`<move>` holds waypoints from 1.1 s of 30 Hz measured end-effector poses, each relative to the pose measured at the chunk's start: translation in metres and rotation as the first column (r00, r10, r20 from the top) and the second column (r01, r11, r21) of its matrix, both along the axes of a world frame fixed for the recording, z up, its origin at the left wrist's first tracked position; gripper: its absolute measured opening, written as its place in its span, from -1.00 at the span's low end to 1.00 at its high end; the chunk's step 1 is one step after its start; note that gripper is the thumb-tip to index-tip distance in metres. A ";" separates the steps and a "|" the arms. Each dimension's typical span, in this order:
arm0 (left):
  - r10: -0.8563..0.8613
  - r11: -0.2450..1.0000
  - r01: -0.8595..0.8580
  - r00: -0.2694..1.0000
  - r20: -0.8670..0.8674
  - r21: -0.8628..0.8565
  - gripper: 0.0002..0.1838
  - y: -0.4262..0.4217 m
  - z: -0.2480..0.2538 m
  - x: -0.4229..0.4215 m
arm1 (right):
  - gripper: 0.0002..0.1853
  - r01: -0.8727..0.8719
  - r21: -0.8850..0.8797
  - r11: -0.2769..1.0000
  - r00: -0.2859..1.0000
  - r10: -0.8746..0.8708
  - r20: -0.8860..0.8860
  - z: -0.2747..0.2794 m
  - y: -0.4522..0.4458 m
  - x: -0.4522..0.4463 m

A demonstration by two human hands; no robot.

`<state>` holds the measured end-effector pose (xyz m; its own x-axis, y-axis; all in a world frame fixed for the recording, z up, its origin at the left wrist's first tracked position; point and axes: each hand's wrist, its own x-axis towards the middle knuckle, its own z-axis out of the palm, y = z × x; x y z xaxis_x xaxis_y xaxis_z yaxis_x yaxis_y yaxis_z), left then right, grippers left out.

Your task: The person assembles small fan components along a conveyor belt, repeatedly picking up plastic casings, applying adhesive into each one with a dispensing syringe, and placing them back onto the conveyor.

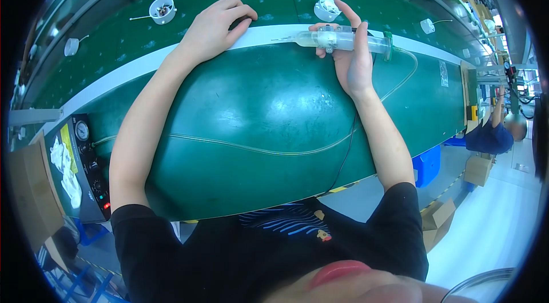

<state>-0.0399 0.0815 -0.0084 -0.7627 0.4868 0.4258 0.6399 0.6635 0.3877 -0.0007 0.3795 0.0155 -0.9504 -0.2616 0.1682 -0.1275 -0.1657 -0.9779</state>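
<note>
My right hand (355,57) is wrapped round a clear dispensing syringe (343,40), whose thin needle points left. A clear hose leaves the syringe's green end cap (389,45) and runs over the green bench. My left hand (220,25) rests at the white strip (160,58) with its fingers curled, and what they hold, if anything, is hidden. Just beyond my right hand stands a round white part (327,9). A white cup with small components inside (162,11) sits beyond my left hand.
A black control box with a gauge (88,160) and a white glove (67,174) lie at the left. More white cups (71,46) (428,26) stand at either side. At the far right sits a person in dark clothing (492,134), near cardboard boxes (439,223) and a blue bin (427,165).
</note>
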 end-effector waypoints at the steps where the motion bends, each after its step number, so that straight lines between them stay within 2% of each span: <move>1: 0.001 1.000 -0.001 1.000 0.002 0.000 -0.82 0.000 0.000 0.000 | -0.19 -0.001 0.000 1.000 1.000 0.001 0.002 0.000 -0.001 0.000; 17: 0.013 1.000 -0.013 1.000 0.023 -0.021 -0.84 0.001 0.001 0.001 | -0.18 -0.071 -0.042 0.997 0.996 0.073 0.058 -0.008 0.008 -0.003; 25: -0.122 0.992 0.122 0.992 -0.023 0.015 -0.85 0.005 0.009 0.003 | -0.19 -0.076 -0.028 0.997 0.995 0.078 0.061 -0.007 0.008 -0.003; 28: -0.216 0.976 0.214 0.975 -0.055 -0.043 -0.82 0.007 0.011 0.007 | -0.19 -0.077 -0.029 0.997 0.995 0.078 0.061 -0.008 0.008 -0.004; 33: -0.256 0.966 0.253 0.964 -0.076 -0.055 -0.73 0.010 0.013 0.009 | -0.20 -0.085 -0.015 0.996 0.994 0.086 0.064 -0.006 0.008 -0.004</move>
